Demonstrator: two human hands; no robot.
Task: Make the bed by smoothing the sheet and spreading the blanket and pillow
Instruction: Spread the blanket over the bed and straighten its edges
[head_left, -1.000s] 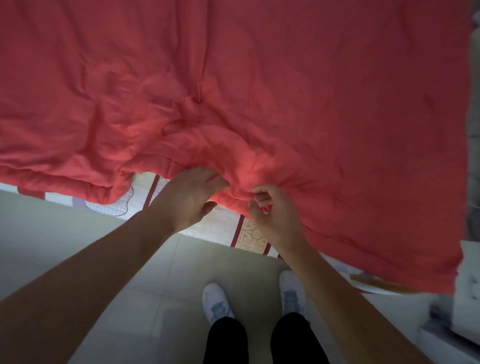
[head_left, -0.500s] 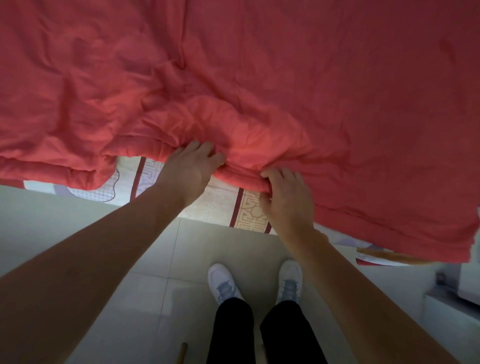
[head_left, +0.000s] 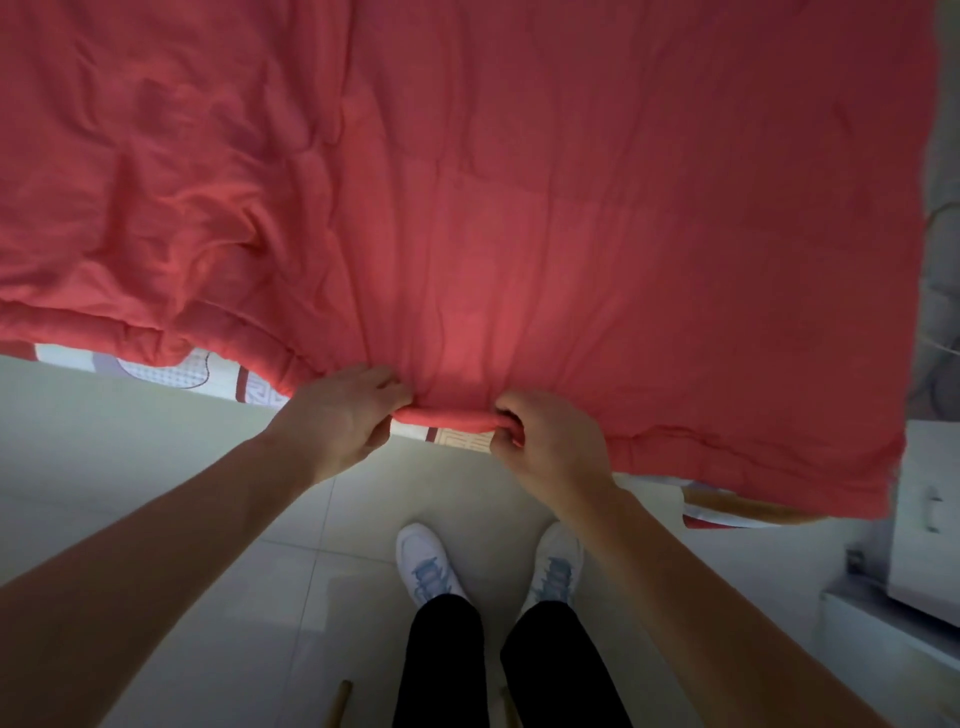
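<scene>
A large red blanket (head_left: 519, 208) covers nearly the whole bed and fills the upper part of the head view. Its left half is wrinkled; its right half lies flatter. My left hand (head_left: 345, 415) grips the blanket's near hem, fingers curled round the rolled edge. My right hand (head_left: 545, 441) grips the same hem a short way to the right, and the edge runs taut between the two hands. A patterned white, red and beige sheet (head_left: 208, 371) shows in a strip under the hem. No pillow is in view.
Pale floor tiles (head_left: 182, 493) lie under me, with my white shoes (head_left: 426, 564) and black trousers near the bed's side. A white cabinet (head_left: 930, 514) stands at the right, close to the blanket's corner. A wooden stick end (head_left: 337, 704) lies on the floor.
Both hands have pulled the blanket's hem toward me and down over the bed's side. The bunched folds near the hem have flattened, and less of the sheet shows.
</scene>
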